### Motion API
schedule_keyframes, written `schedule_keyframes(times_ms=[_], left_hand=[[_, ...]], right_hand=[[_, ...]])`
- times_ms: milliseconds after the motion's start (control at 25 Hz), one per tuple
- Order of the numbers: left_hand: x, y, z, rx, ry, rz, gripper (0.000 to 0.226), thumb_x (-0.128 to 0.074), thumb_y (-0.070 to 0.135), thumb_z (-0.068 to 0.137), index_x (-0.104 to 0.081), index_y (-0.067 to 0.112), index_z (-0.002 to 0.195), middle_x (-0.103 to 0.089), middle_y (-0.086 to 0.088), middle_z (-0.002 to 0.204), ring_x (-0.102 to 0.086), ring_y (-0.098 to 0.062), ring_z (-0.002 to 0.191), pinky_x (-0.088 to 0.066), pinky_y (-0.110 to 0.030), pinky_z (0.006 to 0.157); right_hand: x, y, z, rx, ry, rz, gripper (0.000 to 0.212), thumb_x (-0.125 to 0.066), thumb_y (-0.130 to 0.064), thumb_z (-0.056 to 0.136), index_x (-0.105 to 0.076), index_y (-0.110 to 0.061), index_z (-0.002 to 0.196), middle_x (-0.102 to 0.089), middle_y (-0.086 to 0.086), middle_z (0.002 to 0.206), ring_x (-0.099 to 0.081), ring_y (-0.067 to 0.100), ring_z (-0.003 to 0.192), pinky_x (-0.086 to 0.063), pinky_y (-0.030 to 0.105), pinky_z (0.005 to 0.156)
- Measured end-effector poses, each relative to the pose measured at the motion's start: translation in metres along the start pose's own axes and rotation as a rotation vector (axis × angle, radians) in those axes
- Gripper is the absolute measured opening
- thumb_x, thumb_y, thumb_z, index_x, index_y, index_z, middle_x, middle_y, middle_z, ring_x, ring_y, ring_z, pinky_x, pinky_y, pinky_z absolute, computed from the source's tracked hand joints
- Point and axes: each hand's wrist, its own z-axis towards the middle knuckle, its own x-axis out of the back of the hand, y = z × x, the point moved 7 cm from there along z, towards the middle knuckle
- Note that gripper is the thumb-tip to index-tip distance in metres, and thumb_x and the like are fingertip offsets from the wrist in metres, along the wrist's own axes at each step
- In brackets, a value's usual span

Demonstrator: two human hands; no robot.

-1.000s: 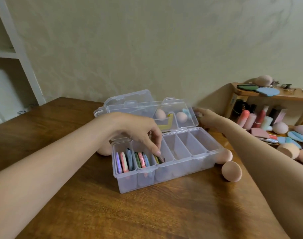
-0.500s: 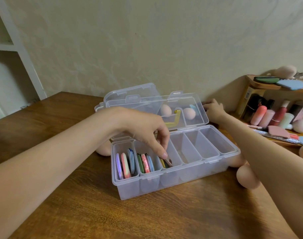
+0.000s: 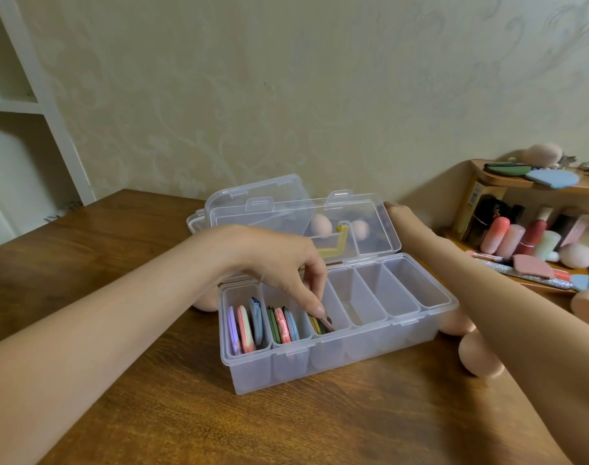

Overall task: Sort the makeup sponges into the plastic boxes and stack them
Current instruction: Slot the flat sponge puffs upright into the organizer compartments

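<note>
A clear plastic box (image 3: 420, 317) with several compartments sits on the wooden table, its lid (image 3: 286, 216) standing open. Flat coloured sponges stand on edge in the first compartment (image 3: 246, 327) and the second (image 3: 283, 325). My left hand (image 3: 279, 260) reaches into the third compartment and pinches a dark flat sponge (image 3: 328, 323) beside yellow and green ones. My right hand (image 3: 400, 218) holds the lid's right edge, its fingers mostly hidden behind it. Egg-shaped beige sponges (image 3: 477, 354) lie loose by the box's right end.
A second clear box (image 3: 252, 193) stands behind the first, with egg sponges (image 3: 320, 224) showing through the lid. Another beige sponge (image 3: 205, 302) lies at the box's left rear. A wooden rack (image 3: 521, 182) with cosmetics and more sponges fills the right. White shelving stands far left.
My left hand has dipped a little deeper into the third compartment with the flat sponge. My right hand has stayed at the lid's right edge. The view has shifted slightly.
</note>
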Motion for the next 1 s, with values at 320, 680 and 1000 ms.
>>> schedule_keyframes(times_ms=[320,680,1000], left_hand=[[-0.001,0.002,-0.003,0.017,0.027,0.010,0.016,-0.068,0.033,0.082,-0.069,0.019,0.090,-0.057,0.011,0.081,-0.048,0.005,0.063,-0.035,-0.002,0.053],[-0.011,0.011,-0.023,0.031,0.200,0.013,0.009,-0.060,0.025,0.090,-0.067,0.022,0.095,-0.064,0.012,0.093,-0.054,-0.003,0.084,-0.041,-0.018,0.070],[-0.017,0.007,-0.032,0.107,0.419,-0.045,0.019,-0.057,0.016,0.089,-0.071,0.014,0.101,-0.067,-0.002,0.105,-0.061,-0.015,0.092,-0.049,-0.028,0.081]], right_hand=[[0.026,0.011,-0.040,0.074,0.042,-0.147,0.018,-0.060,-0.013,0.084,-0.069,0.002,0.089,-0.068,0.017,0.093,-0.057,0.029,0.080,-0.047,0.035,0.070],[0.058,0.007,-0.131,0.118,-0.130,-0.235,0.015,-0.063,-0.017,0.085,-0.072,-0.009,0.094,-0.067,0.005,0.103,-0.061,0.020,0.094,-0.048,0.027,0.084],[0.117,-0.082,-0.177,-0.025,0.342,0.507,0.016,-0.065,-0.011,0.082,-0.066,-0.008,0.098,-0.066,0.003,0.078,-0.062,0.020,0.073,-0.051,0.034,0.069]])
